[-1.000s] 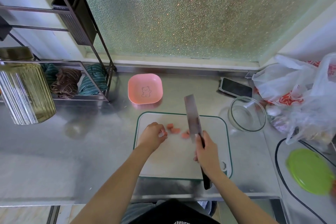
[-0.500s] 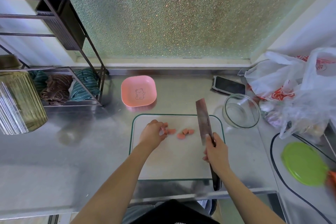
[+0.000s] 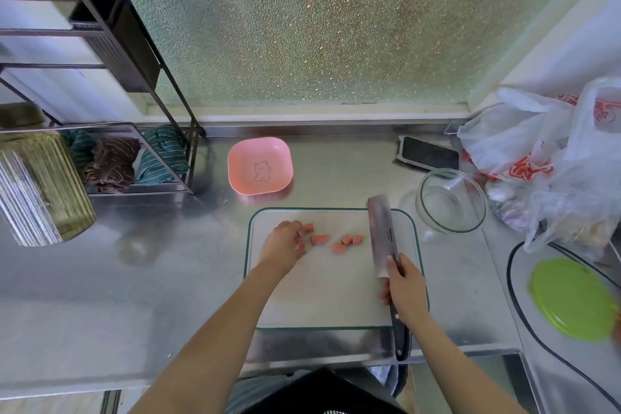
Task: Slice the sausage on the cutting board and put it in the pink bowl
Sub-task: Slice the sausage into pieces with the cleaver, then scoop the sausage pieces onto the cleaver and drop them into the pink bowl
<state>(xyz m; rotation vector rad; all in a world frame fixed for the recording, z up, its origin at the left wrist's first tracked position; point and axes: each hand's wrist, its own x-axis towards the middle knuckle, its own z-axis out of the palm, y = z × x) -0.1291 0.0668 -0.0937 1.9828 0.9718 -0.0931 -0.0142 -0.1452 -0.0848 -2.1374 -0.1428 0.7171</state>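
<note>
Nearest me, my right hand [image 3: 405, 289] is wrapped around the handle of the cleaver [image 3: 384, 235], a full closed grip, with the forefinger lying along the blade. The blade stretches away from me over the right part of the board [image 3: 322, 296]; I cannot tell whether its edge touches the board. My left hand [image 3: 282, 244] rests on the board's left side, fingers curled in a narrow grip over the sausage pieces [image 3: 339, 242] closest to it, one piece poking out past the fingertips. The other pieces lie loose on the board between my left hand and the blade, a few just beside the blade. The board sits on the steel counter [image 3: 134, 296]. Beyond the board's far left corner is the pink bowl [image 3: 259, 165], upright, with no sausage in it. A glass bowl [image 3: 450, 200] stands just off the board's far right corner. Farther back lies a phone [image 3: 429, 153], beside plastic bags [image 3: 544, 158] on the right.
</note>
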